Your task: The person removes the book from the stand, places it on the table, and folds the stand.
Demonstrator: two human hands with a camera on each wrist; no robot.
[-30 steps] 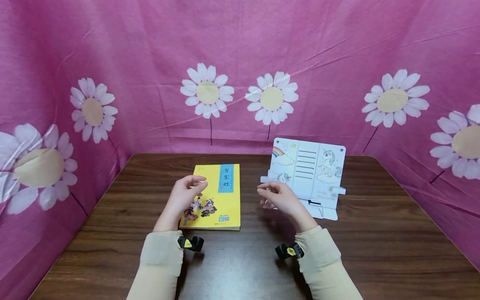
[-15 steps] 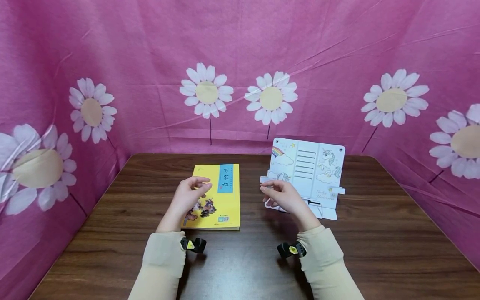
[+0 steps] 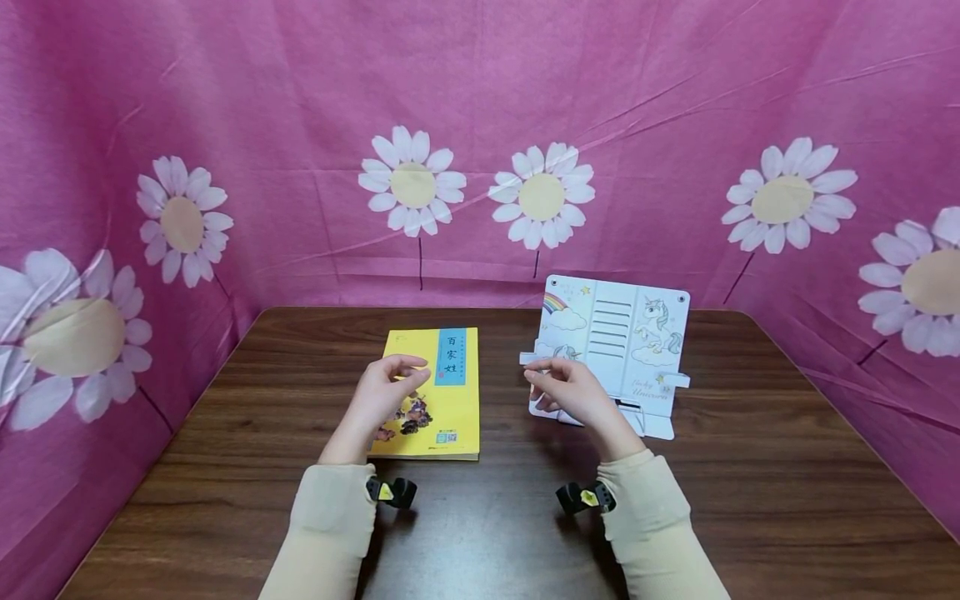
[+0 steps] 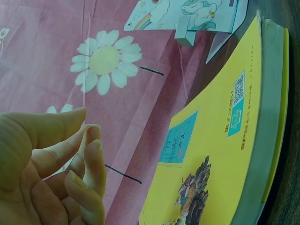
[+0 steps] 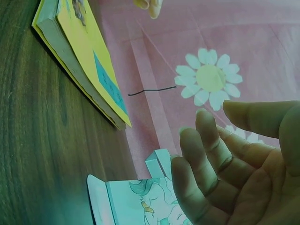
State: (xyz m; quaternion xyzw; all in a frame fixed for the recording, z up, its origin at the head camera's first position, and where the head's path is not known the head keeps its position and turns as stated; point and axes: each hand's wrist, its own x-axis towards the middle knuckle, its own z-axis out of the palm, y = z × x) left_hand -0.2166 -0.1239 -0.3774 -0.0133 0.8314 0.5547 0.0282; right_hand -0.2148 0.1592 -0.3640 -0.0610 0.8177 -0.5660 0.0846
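Observation:
A thick yellow book [image 3: 455, 417] with a blue title label lies flat on the table, left of centre. Above its left part hovers my left hand [image 3: 384, 396], fingers loosely bent and holding nothing; the left wrist view shows a gap between the hand and the book's cover [image 4: 225, 122]. To the right stands a white book stand [image 3: 611, 333] printed with unicorns and a rainbow, tilted back. In front of its lower left corner my right hand [image 3: 573, 396] hangs in the air with relaxed fingers, and the right wrist view shows nothing in the palm.
Both things rest on a dark wooden table [image 3: 750, 483]. A pink cloth [image 3: 480, 67] with white daisies surrounds the table at the back and sides. Small clips [image 3: 677, 380] jut from the stand's sides, and a wire piece sits at its foot.
My left hand has drifted slightly right over the book. My right hand has shifted a little to the right. The book and stand have stayed in place.

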